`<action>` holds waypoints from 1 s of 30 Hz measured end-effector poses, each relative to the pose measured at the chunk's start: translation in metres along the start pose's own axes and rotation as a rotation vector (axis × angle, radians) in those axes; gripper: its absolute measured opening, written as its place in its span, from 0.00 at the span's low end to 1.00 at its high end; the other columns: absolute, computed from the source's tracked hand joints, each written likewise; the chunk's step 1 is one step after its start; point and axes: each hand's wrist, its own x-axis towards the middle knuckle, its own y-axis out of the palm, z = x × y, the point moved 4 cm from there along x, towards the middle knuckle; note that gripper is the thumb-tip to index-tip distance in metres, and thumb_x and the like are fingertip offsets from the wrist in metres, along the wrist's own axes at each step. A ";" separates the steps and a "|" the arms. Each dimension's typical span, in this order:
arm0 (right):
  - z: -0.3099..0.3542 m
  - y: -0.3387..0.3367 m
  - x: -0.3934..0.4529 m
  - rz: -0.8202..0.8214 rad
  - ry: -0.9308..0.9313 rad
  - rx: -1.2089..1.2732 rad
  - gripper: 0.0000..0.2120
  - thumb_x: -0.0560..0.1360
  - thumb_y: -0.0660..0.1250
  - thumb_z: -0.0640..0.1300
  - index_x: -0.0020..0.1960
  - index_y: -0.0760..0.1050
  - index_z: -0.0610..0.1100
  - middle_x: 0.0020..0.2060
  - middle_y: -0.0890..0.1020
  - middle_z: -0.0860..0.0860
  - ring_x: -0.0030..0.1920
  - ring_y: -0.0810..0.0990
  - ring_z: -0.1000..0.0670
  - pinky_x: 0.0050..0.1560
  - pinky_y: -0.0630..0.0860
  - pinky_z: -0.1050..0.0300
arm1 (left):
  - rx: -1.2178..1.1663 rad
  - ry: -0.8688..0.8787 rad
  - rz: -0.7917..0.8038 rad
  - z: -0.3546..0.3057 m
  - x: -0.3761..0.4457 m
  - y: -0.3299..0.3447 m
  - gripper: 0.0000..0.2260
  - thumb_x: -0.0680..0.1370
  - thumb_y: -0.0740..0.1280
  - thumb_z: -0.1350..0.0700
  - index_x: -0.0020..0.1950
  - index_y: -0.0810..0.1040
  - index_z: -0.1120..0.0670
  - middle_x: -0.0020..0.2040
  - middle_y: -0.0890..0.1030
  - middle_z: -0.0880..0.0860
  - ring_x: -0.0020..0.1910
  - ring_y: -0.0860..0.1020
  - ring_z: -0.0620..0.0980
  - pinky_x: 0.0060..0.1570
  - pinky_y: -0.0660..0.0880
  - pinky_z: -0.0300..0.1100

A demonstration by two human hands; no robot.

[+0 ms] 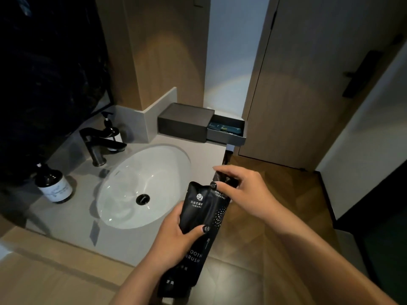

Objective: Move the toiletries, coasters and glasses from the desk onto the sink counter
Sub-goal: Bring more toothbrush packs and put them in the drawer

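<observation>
Over the front right corner of the pale grey stone sink counter [72, 219], the left hand [174, 245] grips a bundle of flat black plastic toiletry sachets [198, 216], thumb curled across the front and fingers wrapped behind; the longest sachet carries white lettering reading "TOOTH BRUSH". The right hand [246, 190] pinches the top end of the rightmost sachet between thumb and forefinger, its other fingers loosely spread. The bundle hangs partly above the counter edge and partly above the wooden floor [264, 177], not resting on anything.

Just left of the hands lies the white oval ceramic basin [132, 168] sunk into the counter, with a black round drain [142, 198] near its bottom. Behind the basin stands a matte black single-lever faucet [97, 142], and behind that a dark pump bottle with a white label [111, 130]. At the near left of the counter stands a dark brown glass bottle with a white label [54, 183], well apart from the sachets.

At the back right corner sits a dark grey rectangular box [185, 122] whose drawer [226, 133] is pulled out to the right, past the counter edge; inside it lie teal-coloured packets, too small to identify. Beyond it is a light wooden door [308, 84] with a black handle
</observation>
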 end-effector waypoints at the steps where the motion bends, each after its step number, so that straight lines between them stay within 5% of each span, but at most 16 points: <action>1: -0.001 -0.001 0.007 0.001 -0.021 -0.031 0.20 0.73 0.71 0.48 0.64 0.75 0.53 0.56 0.79 0.59 0.59 0.75 0.57 0.62 0.75 0.51 | 0.029 0.006 0.012 -0.002 0.010 -0.001 0.20 0.70 0.74 0.61 0.56 0.75 0.44 0.50 0.84 0.48 0.49 0.83 0.46 0.52 0.79 0.49; 4: -0.006 -0.007 0.028 0.048 -0.073 -0.098 0.20 0.72 0.71 0.47 0.64 0.76 0.51 0.54 0.80 0.57 0.57 0.76 0.58 0.61 0.74 0.58 | 0.108 0.026 0.063 -0.007 0.037 -0.001 0.18 0.71 0.74 0.60 0.55 0.76 0.42 0.48 0.84 0.46 0.47 0.83 0.43 0.49 0.80 0.45; 9: -0.030 -0.017 0.060 0.270 -0.006 -0.035 0.06 0.75 0.68 0.41 0.48 0.84 0.45 0.42 0.84 0.55 0.46 0.82 0.57 0.50 0.79 0.60 | 0.208 0.044 0.160 -0.016 0.073 0.007 0.13 0.71 0.73 0.62 0.47 0.80 0.44 0.40 0.84 0.47 0.40 0.82 0.43 0.39 0.75 0.33; 14: -0.073 -0.044 0.087 0.363 0.158 0.154 0.05 0.75 0.68 0.42 0.45 0.83 0.44 0.40 0.85 0.52 0.45 0.83 0.54 0.47 0.81 0.59 | 0.249 0.026 0.239 -0.018 0.118 0.034 0.06 0.72 0.73 0.60 0.45 0.81 0.50 0.40 0.84 0.53 0.40 0.82 0.49 0.41 0.77 0.41; 19: -0.125 -0.078 0.118 0.498 0.143 0.242 0.06 0.76 0.66 0.40 0.46 0.83 0.45 0.42 0.85 0.50 0.46 0.84 0.53 0.46 0.78 0.63 | 0.232 -0.010 0.238 -0.022 0.165 0.082 0.08 0.72 0.73 0.62 0.49 0.82 0.50 0.42 0.85 0.51 0.43 0.83 0.46 0.43 0.79 0.37; 21: -0.147 -0.097 0.133 0.450 0.148 0.272 0.06 0.76 0.66 0.40 0.46 0.82 0.42 0.41 0.85 0.50 0.44 0.83 0.55 0.45 0.77 0.64 | 0.201 -0.018 0.194 -0.025 0.185 0.106 0.10 0.71 0.73 0.62 0.48 0.82 0.48 0.42 0.85 0.48 0.42 0.83 0.43 0.41 0.77 0.34; 26: -0.211 -0.155 0.162 -0.046 0.327 0.583 0.08 0.74 0.68 0.40 0.53 0.79 0.42 0.43 0.84 0.48 0.41 0.83 0.56 0.37 0.76 0.67 | 0.060 -0.070 -0.005 -0.030 0.231 0.160 0.12 0.70 0.74 0.63 0.49 0.81 0.49 0.43 0.86 0.47 0.44 0.84 0.45 0.43 0.78 0.38; 30: -0.257 -0.173 0.170 0.089 0.457 0.682 0.13 0.73 0.70 0.39 0.57 0.77 0.40 0.45 0.83 0.42 0.40 0.83 0.49 0.37 0.78 0.59 | -0.112 -0.143 -0.245 -0.027 0.269 0.198 0.09 0.70 0.75 0.62 0.48 0.81 0.52 0.42 0.86 0.50 0.44 0.84 0.51 0.45 0.80 0.47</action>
